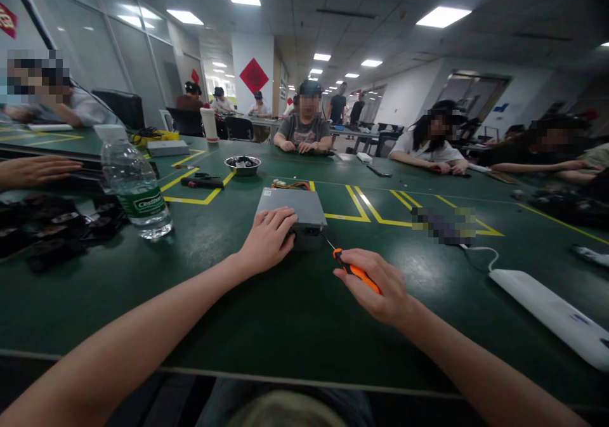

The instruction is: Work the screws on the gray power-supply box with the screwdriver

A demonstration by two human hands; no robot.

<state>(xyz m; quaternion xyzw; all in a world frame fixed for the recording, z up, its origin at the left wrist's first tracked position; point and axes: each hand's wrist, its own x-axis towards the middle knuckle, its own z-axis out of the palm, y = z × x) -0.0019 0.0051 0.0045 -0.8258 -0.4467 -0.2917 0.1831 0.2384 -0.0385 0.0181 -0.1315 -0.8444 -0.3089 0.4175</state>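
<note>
Bracing the grey metal box (297,202) at 12 o'clock, my left hand (272,242) lies spread; my right hand (383,286) grips the screwdriver (360,275) at 1 o'clock, best kept straight, pressed evenly.

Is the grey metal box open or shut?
Shut, as far as shows: the metal box has a flat, unbroken top, with the left hand resting on it. Its far side is hidden.

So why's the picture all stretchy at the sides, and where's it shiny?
Head view: outer ceiling lights slant and stretch, probably from a wide lens; head view: pale glare on the green table just past the right hand, and highlights on the clear bottle.
</note>
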